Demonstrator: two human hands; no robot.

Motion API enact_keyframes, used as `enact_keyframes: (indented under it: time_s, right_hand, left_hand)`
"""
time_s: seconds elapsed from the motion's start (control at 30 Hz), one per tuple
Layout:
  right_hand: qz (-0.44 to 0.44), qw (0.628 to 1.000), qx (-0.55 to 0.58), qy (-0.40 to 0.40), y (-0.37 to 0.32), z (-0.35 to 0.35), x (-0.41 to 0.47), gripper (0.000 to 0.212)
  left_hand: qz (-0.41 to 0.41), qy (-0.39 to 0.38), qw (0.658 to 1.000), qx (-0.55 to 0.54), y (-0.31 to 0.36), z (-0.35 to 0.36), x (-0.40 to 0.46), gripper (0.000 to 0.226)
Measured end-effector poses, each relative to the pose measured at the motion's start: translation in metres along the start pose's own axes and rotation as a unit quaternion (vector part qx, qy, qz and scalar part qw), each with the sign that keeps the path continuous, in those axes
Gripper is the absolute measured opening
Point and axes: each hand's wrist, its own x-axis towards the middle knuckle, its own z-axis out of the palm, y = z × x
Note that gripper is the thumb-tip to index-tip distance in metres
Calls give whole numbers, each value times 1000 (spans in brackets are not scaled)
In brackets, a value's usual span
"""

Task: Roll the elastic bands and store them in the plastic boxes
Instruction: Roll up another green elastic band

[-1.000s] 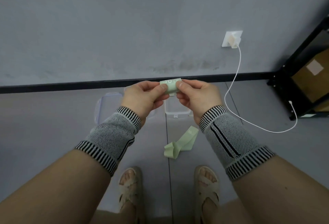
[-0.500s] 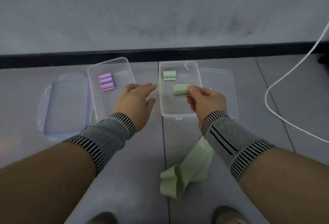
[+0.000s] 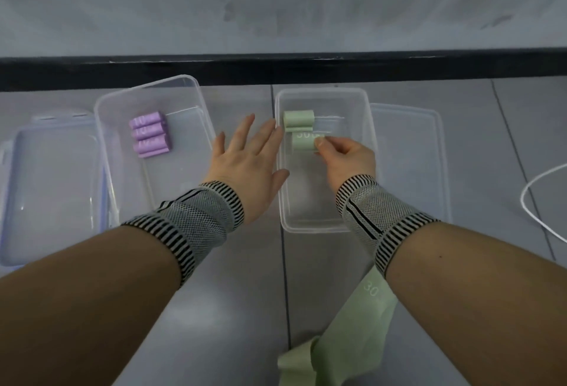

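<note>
Clear glossy plastic boxes [image 3: 325, 220] and lids [image 3: 52, 189]; matt, smooth elastic rolls, green [image 3: 303, 142] and purple [image 3: 150, 134]; unrolled matt green band [image 3: 346, 333]; ribbed knit cloth wrist sleeves [image 3: 190, 223]; smooth grey floor tiles [image 3: 245, 309].

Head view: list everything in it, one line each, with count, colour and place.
purple rolls: 3, purple, left box.
green rolls: 2, green, right box, one pinched by right hand.
loose band: 1, green, floor, near bottom edge.
left box: 1, clear, floor left of centre.
right box: 1, clear, floor right of centre.
lids: 2, clear, one beside each box on its outer side.
cable: 1, white, floor far right.
left hand: open, between boxes.
right hand: in right box.
wrist sleeves: 2, grey striped.
</note>
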Motion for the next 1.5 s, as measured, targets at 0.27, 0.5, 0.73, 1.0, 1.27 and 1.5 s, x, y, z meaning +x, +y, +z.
enact_keyframes:
  time_s: [0.27, 0.5, 0.73, 1.0, 1.27, 1.5]
  right_hand:
    - [2, 999, -51, 9, 11, 22, 30, 17]
    - [-12, 996, -87, 12, 7, 24, 33, 23]
    - [-97, 959, -264, 29, 10, 27, 31, 34]
    - [-119, 950, -288, 20, 17, 34, 34, 30]
    - [-93, 957, -273, -2, 17, 29, 36, 53]
    - [-134, 936, -325, -26, 18, 30, 38, 43]
  left_hand:
    - [19, 10, 1000, -5, -4, 8, 3, 70]
    - [28, 2, 999, 15, -5, 7, 5, 71]
    - [28, -3, 999, 19, -6, 8, 5, 72]
    - [29, -4, 999, 21, -5, 9, 5, 71]
    - [29, -6, 999, 21, -4, 8, 4, 72]
    - [30, -22, 999, 27, -4, 5, 5, 70]
